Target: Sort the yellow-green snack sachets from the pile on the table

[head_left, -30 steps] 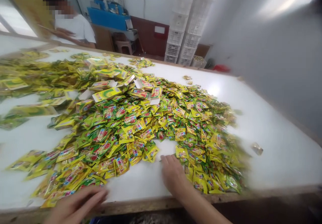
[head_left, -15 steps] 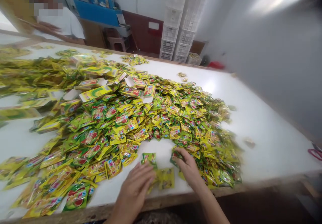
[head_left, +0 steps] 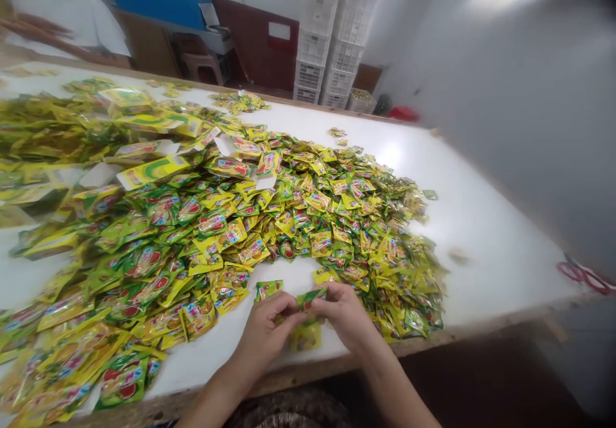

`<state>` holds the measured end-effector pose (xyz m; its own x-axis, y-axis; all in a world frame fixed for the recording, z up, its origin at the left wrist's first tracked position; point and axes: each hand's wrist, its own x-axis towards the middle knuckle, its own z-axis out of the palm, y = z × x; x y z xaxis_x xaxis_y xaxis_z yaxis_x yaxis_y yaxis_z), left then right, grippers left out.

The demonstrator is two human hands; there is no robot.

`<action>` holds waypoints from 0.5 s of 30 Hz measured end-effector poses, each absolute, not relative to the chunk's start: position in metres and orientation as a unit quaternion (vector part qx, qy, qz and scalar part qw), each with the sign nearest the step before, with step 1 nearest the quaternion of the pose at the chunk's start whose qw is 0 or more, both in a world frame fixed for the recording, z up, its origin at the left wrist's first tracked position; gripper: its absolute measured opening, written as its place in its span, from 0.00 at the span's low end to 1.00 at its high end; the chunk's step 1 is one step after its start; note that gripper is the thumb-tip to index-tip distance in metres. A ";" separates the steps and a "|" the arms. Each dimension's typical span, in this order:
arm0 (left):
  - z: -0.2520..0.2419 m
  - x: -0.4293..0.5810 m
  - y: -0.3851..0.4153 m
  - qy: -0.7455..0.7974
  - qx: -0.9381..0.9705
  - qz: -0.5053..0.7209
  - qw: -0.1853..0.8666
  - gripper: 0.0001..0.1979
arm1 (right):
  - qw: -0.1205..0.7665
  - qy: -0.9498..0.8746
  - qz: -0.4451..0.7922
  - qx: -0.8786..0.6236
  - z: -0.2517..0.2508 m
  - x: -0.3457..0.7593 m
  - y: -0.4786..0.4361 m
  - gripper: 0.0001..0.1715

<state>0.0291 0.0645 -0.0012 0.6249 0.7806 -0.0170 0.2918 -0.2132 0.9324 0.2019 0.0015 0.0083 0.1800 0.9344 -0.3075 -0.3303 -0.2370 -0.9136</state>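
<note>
Head: we see right fingers (head_left: 319, 308) pinching a packet (head_left: 310, 298); left fingers (head_left: 285, 301) beside it, grip unclear. Probably light, soft, slippery; we'd hold its edges.

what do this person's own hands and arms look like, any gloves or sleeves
The left hand and right hand are bare: no gloves, and no rings or bracelets that I can make out. The forearms show no sleeves or watch as far as the picture's lower edge; anything worn higher up is out of view.
</note>
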 end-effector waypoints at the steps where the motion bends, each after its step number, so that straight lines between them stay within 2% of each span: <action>1: -0.001 0.024 0.067 0.343 0.756 0.227 0.510 0.08 | 0.534 -0.307 0.562 -0.553 0.010 0.208 0.001 0.13; 3: -0.004 0.010 0.072 0.315 0.784 0.205 0.493 0.09 | 0.478 -0.395 0.522 -0.586 0.012 0.216 0.000 0.09; 6: -0.011 -0.010 0.074 0.313 0.822 0.177 0.442 0.11 | 0.345 -0.530 0.501 -0.591 0.011 0.216 0.001 0.04; 9: -0.010 -0.027 0.075 0.325 0.831 0.165 0.421 0.11 | 0.235 -0.604 0.441 -0.621 0.007 0.200 0.003 0.15; 11: -0.001 -0.039 0.077 0.339 0.819 0.181 0.426 0.10 | 0.192 -0.657 0.329 -0.650 0.005 0.189 0.003 0.18; 13: 0.012 -0.053 0.083 0.378 0.801 0.220 0.409 0.09 | 0.169 -0.702 0.232 -0.652 0.002 0.182 -0.002 0.17; 15: 0.023 -0.075 0.094 0.448 0.775 0.269 0.356 0.07 | 0.166 -0.721 0.222 -0.635 -0.006 0.178 -0.011 0.15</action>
<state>-0.0750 0.0941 0.0234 0.4533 0.8860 0.0977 0.5026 -0.3446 0.7928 0.1778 -0.0115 -0.0059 -0.1386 0.9895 -0.0417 0.8423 0.0956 -0.5304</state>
